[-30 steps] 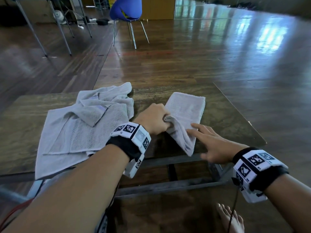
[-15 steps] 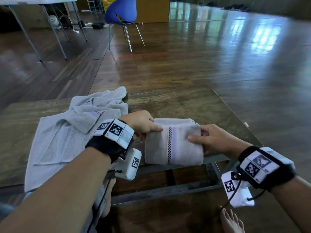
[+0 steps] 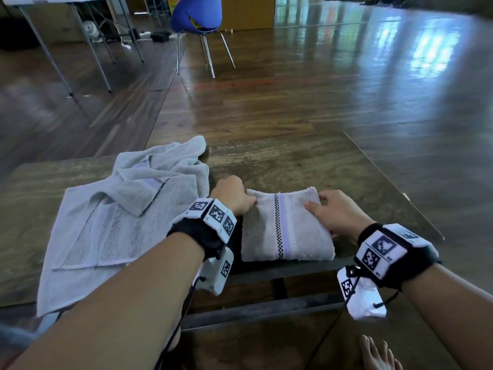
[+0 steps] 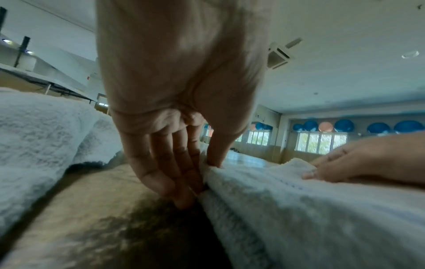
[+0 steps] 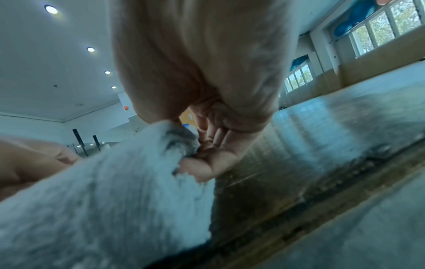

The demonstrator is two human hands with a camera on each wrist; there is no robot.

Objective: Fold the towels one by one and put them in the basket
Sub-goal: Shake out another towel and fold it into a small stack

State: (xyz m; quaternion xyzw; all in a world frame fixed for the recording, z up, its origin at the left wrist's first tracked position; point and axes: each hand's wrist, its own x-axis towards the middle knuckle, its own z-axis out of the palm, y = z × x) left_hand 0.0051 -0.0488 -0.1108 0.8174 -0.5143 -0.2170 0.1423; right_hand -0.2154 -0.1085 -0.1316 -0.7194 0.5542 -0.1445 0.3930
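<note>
A small folded grey towel [image 3: 286,231] with a checked and lilac stripe lies near the front edge of the wooden table [image 3: 306,161]. My left hand [image 3: 234,197] pinches its far left corner, thumb on top and fingers [image 4: 179,174] under the folded towel [image 4: 299,209]. My right hand [image 3: 334,212] grips the far right edge, thumb on top and fingers [image 5: 207,163] curled beneath the folded towel [image 5: 103,200]. A heap of unfolded grey towels [image 3: 122,217] lies to the left. No basket is in view.
The table's right part is bare wood, with its edge at the right [image 3: 394,182]. Beyond stand a blue chair [image 3: 196,16] and a metal-legged table [image 3: 66,1] on the wooden floor. My bare foot [image 3: 378,353] shows below the table.
The towel has been folded over once more into a small rectangle. Both hands shifted from its near part to its far corners, and the bundle now lies flat on the table.
</note>
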